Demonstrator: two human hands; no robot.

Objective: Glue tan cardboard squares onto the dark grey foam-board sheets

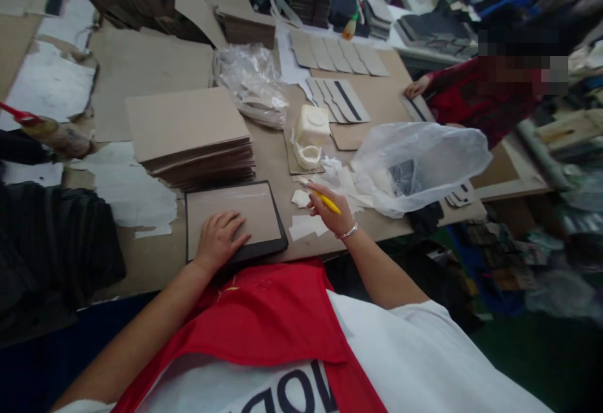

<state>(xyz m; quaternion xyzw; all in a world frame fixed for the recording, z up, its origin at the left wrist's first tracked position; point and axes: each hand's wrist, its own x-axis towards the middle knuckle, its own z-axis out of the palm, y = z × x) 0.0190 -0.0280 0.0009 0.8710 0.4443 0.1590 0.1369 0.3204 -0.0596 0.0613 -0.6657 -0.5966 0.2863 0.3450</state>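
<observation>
My left hand [217,239] lies flat, fingers spread, on a brown cardboard panel with a black border [245,212] at the table's near edge. My right hand [330,209] is closed around a yellow brush or pen-like tool [325,199], its tip pointing toward white paper scraps [304,226] just right of the panel. A bracelet sits on my right wrist. Behind the panel stands a stack of brown cardboard sheets [188,125].
A white glue pot [311,134] stands beyond my right hand. A clear plastic bag [419,162] lies to the right, another crumpled bag [252,80] further back. A co-worker in red [475,96] handles cardboard strips [336,99] at the far right. Black cloth [51,243] lies left.
</observation>
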